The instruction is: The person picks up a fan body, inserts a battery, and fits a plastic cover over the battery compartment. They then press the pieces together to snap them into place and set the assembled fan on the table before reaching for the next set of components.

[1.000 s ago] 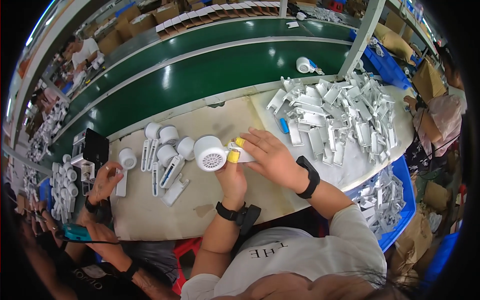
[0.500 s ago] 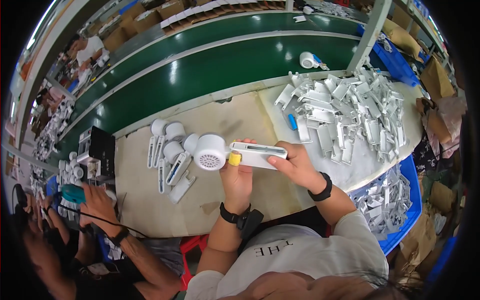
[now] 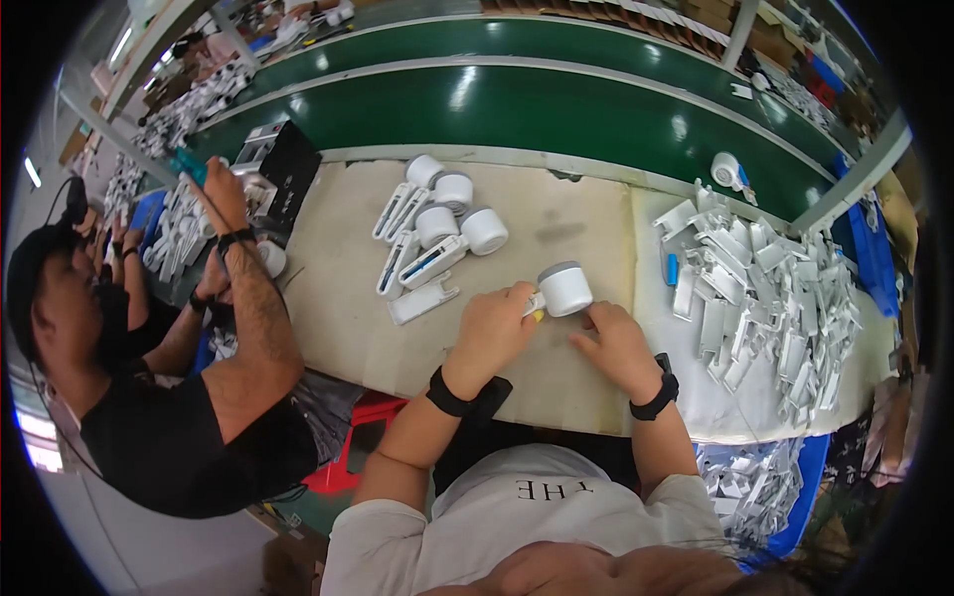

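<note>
A white handheld fan (image 3: 564, 289) with a round grey-rimmed head is in my left hand (image 3: 494, 336), whose fingers wrap its handle and mostly hide it. A small yellow piece (image 3: 539, 315) shows at that hand's fingers. My right hand (image 3: 618, 348) is beside the fan head, thumb and fingers apart, holding nothing; whether a fingertip touches the head I cannot tell. To the left lie several similar fans (image 3: 435, 226), with internal parts showing in their open handles. A loose white handle cover (image 3: 423, 299) lies in front of them.
A big heap of white plastic covers (image 3: 745, 288) spreads over the right side, a blue cylinder (image 3: 673, 268) at its edge. A blue bin (image 3: 810, 487) of parts stands below. Beyond the table (image 3: 338, 298) runs a green conveyor (image 3: 417, 119). A co-worker (image 3: 199, 397) sits at left by a black box (image 3: 288, 179).
The fan has turned so its head points right; my left hand now grips the handle, and my right hand has let go of it. The view has swung left, and the co-worker's raised hand has moved farther away.
</note>
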Available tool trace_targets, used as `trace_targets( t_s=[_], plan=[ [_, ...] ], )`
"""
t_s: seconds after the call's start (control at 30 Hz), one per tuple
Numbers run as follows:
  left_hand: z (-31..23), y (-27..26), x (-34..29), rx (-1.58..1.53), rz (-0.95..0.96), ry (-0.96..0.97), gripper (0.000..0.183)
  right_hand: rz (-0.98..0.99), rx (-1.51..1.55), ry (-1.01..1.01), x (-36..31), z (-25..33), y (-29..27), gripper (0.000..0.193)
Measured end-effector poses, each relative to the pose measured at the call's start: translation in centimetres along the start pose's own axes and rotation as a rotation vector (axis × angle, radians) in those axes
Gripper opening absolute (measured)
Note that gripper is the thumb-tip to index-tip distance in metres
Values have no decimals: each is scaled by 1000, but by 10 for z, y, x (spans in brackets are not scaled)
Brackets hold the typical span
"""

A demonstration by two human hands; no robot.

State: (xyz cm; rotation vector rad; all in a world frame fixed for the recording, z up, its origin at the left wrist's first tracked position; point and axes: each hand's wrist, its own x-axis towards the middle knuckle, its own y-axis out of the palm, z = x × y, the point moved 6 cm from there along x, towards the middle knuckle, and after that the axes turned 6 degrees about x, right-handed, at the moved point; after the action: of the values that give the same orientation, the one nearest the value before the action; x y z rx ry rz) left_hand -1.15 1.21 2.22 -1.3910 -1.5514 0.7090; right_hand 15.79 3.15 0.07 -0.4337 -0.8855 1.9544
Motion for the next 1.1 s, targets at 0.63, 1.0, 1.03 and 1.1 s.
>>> trace_targets(
  t_s=[0.63, 1.0, 1.03, 1.1],
  plan=[
    [86, -55, -70, 364, -228, -136, 23, -129, -76, -149, -2, 8, -1, 36],
    [68, -67, -145, 245, -118, -235, 17, -135, -109, -198, -20, 12, -24, 35],
    [52, -71, -148, 159, -110, -242, 19, -142, -62, -242, -26, 24, -37, 35],
    [20, -61, -135, 58, -54, -81, 20, -150, -30, -279, -38, 40, -65, 35]
  ],
)
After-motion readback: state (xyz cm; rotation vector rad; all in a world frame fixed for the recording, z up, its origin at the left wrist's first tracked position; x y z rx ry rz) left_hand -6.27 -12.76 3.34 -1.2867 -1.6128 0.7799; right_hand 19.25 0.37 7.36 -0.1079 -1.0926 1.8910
